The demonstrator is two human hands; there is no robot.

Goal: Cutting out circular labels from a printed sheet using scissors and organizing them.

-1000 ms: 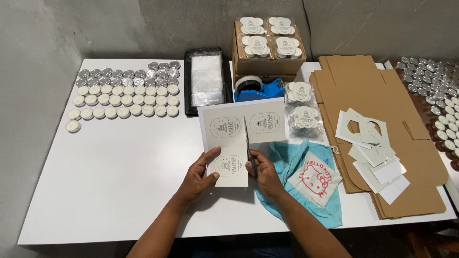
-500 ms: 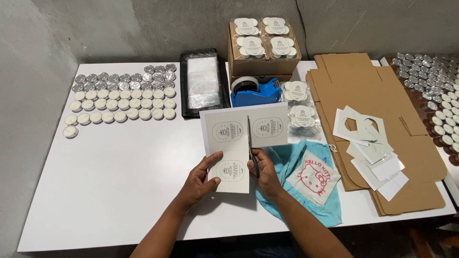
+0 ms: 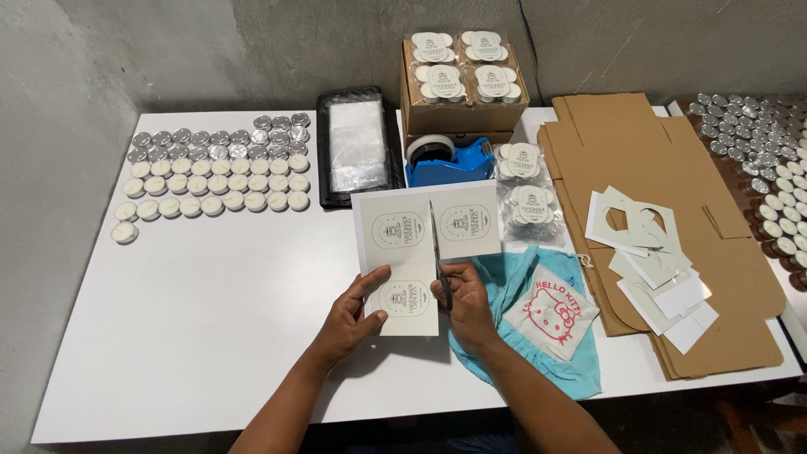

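Fingers of the left hand [image 3: 349,315] pinch the label sheet [image 3: 420,244] — right hand [image 3: 464,307] grips scissors [image 3: 437,252] cutting it.

White rectangular table [image 3: 210,336] carries rows of tealight candles [image 3: 210,168] upper left, black tray [image 3: 324,160], blue tape dispenser [image 3: 450,164], flattened brown cardboard sheets [image 3: 672,168] right, turquoise cloth [image 3: 513,286].

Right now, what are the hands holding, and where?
Left hand pinches the label sheet at its lower left edge; right hand grips scissors by the handles.
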